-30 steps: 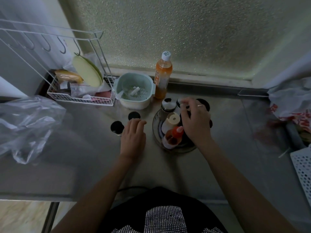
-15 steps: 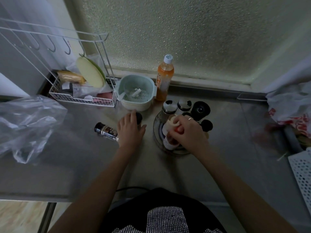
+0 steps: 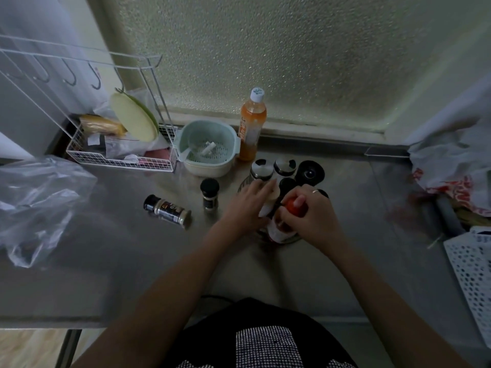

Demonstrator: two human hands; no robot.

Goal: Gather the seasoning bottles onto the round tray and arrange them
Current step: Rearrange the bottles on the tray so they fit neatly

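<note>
- Step: arranging btls on round tray (image 3: pixel 291 239); right hand (image 3: pixel 309 212) grips red-capped bottle (image 3: pixel 279 229), left hand (image 3: pixel 248 205) fingers spread on white bottle (image 3: pixel 267 208).
- Next: fetch 2 shakers, fallen one (image 3: pixel 167 211) and upright one (image 3: pixel 210 193), left on desk (image 3: pixel 106 235).

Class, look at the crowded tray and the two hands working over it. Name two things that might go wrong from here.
1. The round tray is packed tight; the left hand reaching among the bottles may knock over the steel-capped jar.
2. The spice jar lying on its side might roll along the counter.
</note>
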